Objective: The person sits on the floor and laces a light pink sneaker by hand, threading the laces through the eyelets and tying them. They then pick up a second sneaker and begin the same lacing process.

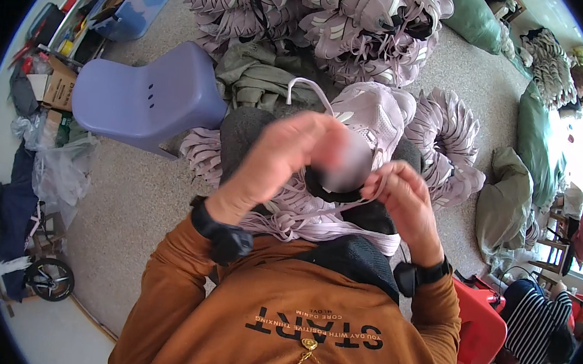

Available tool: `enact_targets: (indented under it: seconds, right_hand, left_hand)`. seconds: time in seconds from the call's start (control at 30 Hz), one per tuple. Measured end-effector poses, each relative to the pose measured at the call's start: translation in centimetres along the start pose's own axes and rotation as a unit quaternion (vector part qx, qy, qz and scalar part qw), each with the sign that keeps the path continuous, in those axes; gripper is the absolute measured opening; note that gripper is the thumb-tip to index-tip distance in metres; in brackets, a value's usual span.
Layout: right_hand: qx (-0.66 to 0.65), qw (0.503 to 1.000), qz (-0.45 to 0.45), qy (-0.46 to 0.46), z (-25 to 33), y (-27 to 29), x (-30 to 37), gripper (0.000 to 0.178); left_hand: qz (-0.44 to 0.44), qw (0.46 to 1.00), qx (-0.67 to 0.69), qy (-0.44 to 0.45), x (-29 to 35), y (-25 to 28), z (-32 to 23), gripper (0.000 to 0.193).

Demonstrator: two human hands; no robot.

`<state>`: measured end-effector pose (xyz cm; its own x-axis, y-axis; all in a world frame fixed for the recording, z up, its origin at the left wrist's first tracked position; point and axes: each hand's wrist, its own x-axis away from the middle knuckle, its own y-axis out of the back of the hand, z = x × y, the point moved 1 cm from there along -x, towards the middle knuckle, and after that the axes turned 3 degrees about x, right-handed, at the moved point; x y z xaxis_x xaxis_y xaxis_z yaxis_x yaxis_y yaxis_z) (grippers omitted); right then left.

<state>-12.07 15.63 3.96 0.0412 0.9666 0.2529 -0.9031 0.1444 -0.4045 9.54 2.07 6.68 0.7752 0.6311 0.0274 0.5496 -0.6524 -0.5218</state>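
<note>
Speckled grey flooring [133, 197] is crowded with stacked pale lilac shoe uppers [359, 23], green sacks [502, 198] and a lilac plastic chair [151, 96]; a red stool [479, 327] is seen at the right. A lilac shoe [372, 113] is held up over the lap; the left hand [280, 157] is curled over it, blocking much of it; a lace [344, 203] is pinched by the right hand [403, 198]; a bundle of laces [322, 225] is draped below.
</note>
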Motion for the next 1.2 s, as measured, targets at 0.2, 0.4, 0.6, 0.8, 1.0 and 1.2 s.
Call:
enact_targets:
  seconds: [0.2,0.4,0.6,0.8,1.0,1.2]
  right_hand:
    - [-0.104,0.981,0.096,0.134,2.4,0.5,3.5,0.030]
    - [0.165,0.977,-0.136,0.022,0.0,4.7,3.5,0.025]
    - [0.109,0.974,0.195,-0.032,-1.7,-4.2,2.4,0.030]
    - [0.069,0.988,0.017,0.139,3.4,0.4,3.7,0.041]
    - [0.080,0.875,-0.389,0.277,4.5,12.6,5.4,0.032]
    - [0.199,0.965,-0.156,0.069,0.9,3.4,4.3,0.030]
  left_hand:
    - [0.170,0.977,-0.051,0.118,1.1,-4.1,5.9,0.043]
    - [0.128,0.980,-0.077,0.130,-0.4,-4.8,1.7,0.035]
    - [0.201,0.975,-0.055,0.074,-8.0,-9.2,1.4,0.040]
    - [0.162,0.975,-0.122,0.087,-4.4,-6.4,4.5,0.048]
    - [0.133,0.957,-0.112,0.234,2.7,-1.9,4.2,0.024]
    - [0.181,0.922,-0.315,0.130,-0.8,-3.3,3.5,0.021]
